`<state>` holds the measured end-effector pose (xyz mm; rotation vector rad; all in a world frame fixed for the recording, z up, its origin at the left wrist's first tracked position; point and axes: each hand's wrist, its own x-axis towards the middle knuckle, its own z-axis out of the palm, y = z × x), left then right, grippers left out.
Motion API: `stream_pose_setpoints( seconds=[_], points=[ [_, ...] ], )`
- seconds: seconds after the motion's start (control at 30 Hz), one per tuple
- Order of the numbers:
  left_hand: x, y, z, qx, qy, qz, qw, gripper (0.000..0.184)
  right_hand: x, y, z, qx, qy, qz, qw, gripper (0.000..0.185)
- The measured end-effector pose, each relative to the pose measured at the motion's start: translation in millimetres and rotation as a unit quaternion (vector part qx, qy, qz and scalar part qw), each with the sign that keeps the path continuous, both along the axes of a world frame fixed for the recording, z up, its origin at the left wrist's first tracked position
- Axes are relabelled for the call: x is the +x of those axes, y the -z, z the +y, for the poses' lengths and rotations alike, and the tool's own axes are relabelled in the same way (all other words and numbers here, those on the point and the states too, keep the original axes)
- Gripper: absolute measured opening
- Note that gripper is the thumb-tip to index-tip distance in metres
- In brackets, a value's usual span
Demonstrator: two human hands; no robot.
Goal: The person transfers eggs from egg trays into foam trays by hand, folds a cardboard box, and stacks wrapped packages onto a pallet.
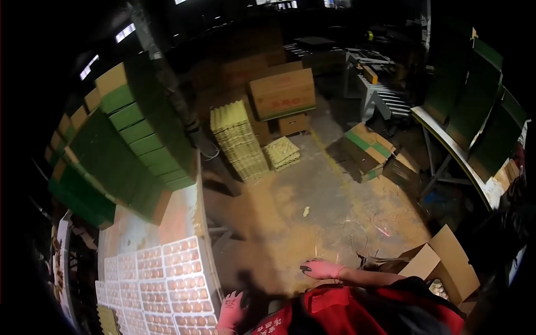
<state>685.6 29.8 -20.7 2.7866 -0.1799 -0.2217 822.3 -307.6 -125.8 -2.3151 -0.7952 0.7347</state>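
My left hand (231, 310), in a pink glove with dark fingertips, is beside the right edge of the table, close to the egg trays. Its fingers are apart and hold nothing that I can see. White trays of brown eggs (170, 282) cover the near part of the table (184, 209). My right hand (321, 269), gloved the same way, is over the floor in front of my red apron (329, 301). Its fingers are loosely bent, with no object visible in them. An open carton (455, 262) with eggs (438, 288) inside stands by my right arm.
Green cartons (131, 123) are stacked on the table's far end. Yellow egg trays (237, 139) stand in a tall pile, with a low pile (282, 152) beside it. A carton (365, 148) lies on the floor near a roller conveyor (385, 100). A yellow-edged table (452, 142) is at right.
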Motion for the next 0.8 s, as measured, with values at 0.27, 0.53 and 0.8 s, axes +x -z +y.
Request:
stream_pose_setpoints(
  seconds=[0.27,0.53,0.8],
  points=[
    [221,29,6,0.074,0.13,0.088,0.985,0.04,149,11,-4,0.014,0.068,-0.005,0.998,0.04],
    [506,61,9,0.071,0.174,0.031,0.982,0.047,312,79,-43,-0.062,0.211,0.091,0.971,0.041],
    [816,29,-185,0.078,0.411,-0.005,0.908,0.039,464,116,-166,-0.01,0.509,0.07,0.858,0.038]
  ],
)
